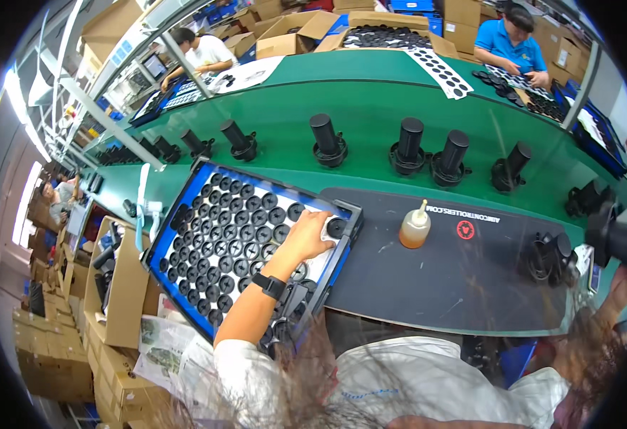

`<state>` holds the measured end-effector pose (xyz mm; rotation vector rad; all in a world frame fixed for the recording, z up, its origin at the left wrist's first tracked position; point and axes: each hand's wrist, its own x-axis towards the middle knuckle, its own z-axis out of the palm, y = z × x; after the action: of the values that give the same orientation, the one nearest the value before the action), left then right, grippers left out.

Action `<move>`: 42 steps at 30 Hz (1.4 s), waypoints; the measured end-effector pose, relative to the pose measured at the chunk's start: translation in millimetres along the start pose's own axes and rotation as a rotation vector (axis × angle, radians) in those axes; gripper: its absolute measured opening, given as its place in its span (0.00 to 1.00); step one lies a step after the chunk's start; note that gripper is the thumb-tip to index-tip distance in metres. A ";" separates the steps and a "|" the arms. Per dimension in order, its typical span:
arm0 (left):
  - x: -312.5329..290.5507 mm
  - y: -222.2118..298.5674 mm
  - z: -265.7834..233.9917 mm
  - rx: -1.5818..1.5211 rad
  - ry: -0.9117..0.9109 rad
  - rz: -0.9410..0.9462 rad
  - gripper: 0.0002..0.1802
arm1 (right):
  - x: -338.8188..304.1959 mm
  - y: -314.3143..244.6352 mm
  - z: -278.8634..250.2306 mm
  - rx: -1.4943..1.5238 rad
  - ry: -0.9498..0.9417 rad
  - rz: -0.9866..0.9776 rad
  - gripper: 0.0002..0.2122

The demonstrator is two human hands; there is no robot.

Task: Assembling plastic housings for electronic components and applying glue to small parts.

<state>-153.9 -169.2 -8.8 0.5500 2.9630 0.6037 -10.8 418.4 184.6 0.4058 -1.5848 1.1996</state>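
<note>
My left hand [307,236] reaches over a blue-and-black tray [172,239] lined with white and holding rows of round black caps [245,232]. Its thumb and fingers are spread beside a single cap [337,227] near the tray's right corner; no firm grip shows. At the far right edge, my right hand [622,286] holds a black cylindrical part [617,242], partly cut off by the rim. Some of its fingers are hidden.
A dark mat [399,286] carries a squeeze bottle [415,226] of amber liquid and a black assembly [548,257]. Several black cylinders on round bases [325,139] line the green bench. Two people work beyond the glass panel. Cardboard boxes [124,293] stand at left.
</note>
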 end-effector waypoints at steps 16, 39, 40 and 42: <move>-131.4 66.2 -73.4 -0.358 0.158 0.092 0.37 | -160.4 -10.8 125.6 1.030 0.152 0.736 0.29; -91.5 211.0 93.4 -2.087 0.070 -0.128 0.38 | -207.7 49.1 193.9 1.452 0.459 1.164 0.22; -91.1 212.3 94.1 -2.095 0.074 -0.131 0.38 | -209.7 51.2 194.8 1.455 0.470 1.163 0.22; -90.5 216.8 94.7 -2.079 0.125 -0.143 0.35 | -212.6 54.2 194.3 1.427 0.464 1.155 0.23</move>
<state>15.3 19.3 -11.7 -0.0188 0.9512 2.7133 -73.1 213.0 -15.0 -0.0171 -0.1772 2.9599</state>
